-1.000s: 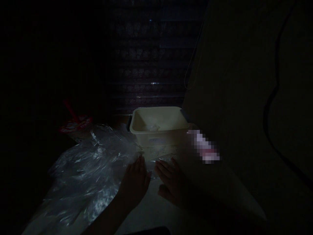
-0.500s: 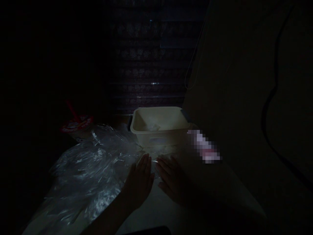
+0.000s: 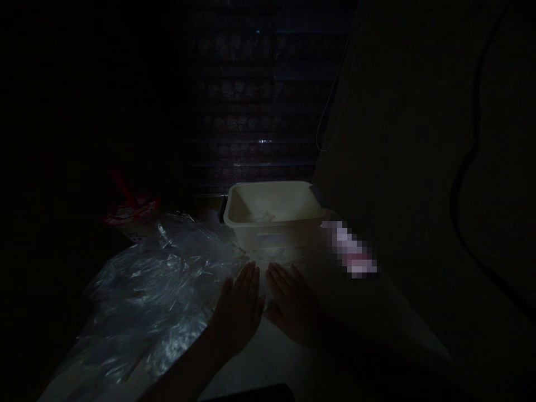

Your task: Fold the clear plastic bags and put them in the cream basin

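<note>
The scene is very dark. My left hand (image 3: 238, 308) and my right hand (image 3: 292, 304) lie side by side with fingers stretched out flat, pressing on the near edge of a crinkled clear plastic sheet (image 3: 151, 293). The sheet spreads out to the left over a pale surface (image 3: 259, 363). Just beyond my fingertips stands a cream plastic tub (image 3: 272, 215) with something pale inside.
A red-and-white cup with a red straw (image 3: 132, 212) stands at the far left behind the plastic. A large dark upright surface (image 3: 419, 167) with a hanging cable fills the right. Dark slatted blinds (image 3: 251, 111) close off the back.
My left hand has slid forward and a little right, its fingers now level with those of my right hand. The right hand has shifted slightly up.
</note>
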The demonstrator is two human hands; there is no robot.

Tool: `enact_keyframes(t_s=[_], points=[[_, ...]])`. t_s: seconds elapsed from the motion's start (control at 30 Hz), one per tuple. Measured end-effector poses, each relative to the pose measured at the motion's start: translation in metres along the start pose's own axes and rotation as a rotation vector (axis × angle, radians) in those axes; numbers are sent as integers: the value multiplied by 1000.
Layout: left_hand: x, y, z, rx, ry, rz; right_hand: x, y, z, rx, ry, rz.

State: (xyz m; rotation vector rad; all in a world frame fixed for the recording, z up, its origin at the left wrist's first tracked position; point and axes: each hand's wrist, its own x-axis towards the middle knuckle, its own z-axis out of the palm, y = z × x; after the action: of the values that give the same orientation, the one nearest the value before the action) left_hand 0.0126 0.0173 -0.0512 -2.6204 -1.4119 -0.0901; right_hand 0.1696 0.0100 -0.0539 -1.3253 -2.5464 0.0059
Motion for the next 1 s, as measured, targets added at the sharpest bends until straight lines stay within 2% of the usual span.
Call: enact_keyframes(t_s=[0.13, 0.47, 0.67, 0.83, 0.93, 1.0], points=[[-1, 0, 1, 1, 8, -10, -5, 5, -2, -41, 10, 45], [0, 0, -1, -22, 6, -25, -18, 28, 3, -211, 210, 55], [-1, 1, -2, -44, 4, -22, -19, 44, -3, -222, 128, 125], [-2, -3, -4, -103, -16, 24, 0, 62, -30, -92, -92, 247], [-2, -6, -5, -156, 5, 98, 16, 61, -35, 57, -50, 135], [-2, -6, -5, -185, 24, 125, 27, 57, -31, 145, -74, 39]])
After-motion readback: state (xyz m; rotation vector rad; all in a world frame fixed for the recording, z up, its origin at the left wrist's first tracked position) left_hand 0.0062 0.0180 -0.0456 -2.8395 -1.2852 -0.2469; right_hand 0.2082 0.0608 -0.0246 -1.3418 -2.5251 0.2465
